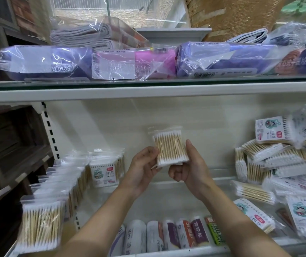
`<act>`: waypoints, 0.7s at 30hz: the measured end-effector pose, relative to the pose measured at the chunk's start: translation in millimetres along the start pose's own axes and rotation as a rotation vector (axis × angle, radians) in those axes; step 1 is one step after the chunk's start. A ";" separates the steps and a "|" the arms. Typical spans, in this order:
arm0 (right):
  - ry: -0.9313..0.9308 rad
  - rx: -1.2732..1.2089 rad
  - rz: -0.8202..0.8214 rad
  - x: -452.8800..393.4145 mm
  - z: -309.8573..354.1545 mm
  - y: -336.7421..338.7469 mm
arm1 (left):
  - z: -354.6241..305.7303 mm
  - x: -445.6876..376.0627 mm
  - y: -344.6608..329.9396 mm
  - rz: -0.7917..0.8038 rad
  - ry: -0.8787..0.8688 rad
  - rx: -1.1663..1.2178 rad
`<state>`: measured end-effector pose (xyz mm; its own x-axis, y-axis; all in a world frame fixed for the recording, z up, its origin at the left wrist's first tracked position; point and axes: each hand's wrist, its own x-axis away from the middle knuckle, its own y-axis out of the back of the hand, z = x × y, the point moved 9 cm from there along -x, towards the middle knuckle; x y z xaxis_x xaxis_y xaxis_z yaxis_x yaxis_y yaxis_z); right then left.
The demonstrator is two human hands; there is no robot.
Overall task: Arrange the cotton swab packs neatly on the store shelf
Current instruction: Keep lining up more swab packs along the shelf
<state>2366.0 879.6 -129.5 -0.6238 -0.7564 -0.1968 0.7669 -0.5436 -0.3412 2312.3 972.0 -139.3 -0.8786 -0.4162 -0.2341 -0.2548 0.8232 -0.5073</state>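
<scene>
Both hands hold one cotton swab pack (170,148) upright above the shelf (167,197): left hand (143,167) pinches its left edge, right hand (190,164) grips the right. Standing packs (59,184) fill the shelf's left end; loose packs (281,164) are heaped at its right end.

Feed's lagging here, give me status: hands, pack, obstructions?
Left hand and right hand both grip one swab pack, mid-air. Neat row left, loose heap right. Nothing blocking.

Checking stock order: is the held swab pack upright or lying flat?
Upright: pack is held off the shelf by both hands, left, right, swabs running vertically.
</scene>
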 end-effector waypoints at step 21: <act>0.004 0.116 0.061 2.2 0.8 -6.9 | -9.7 2.2 9.5 -0.162 -0.094 -0.289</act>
<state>2359.3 881.4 -126.9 -0.5759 -0.7881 -0.2174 0.8156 -0.5353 -0.2199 2304.0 982.6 -136.6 -0.7799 -0.5730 -0.2519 -0.5035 0.8134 -0.2912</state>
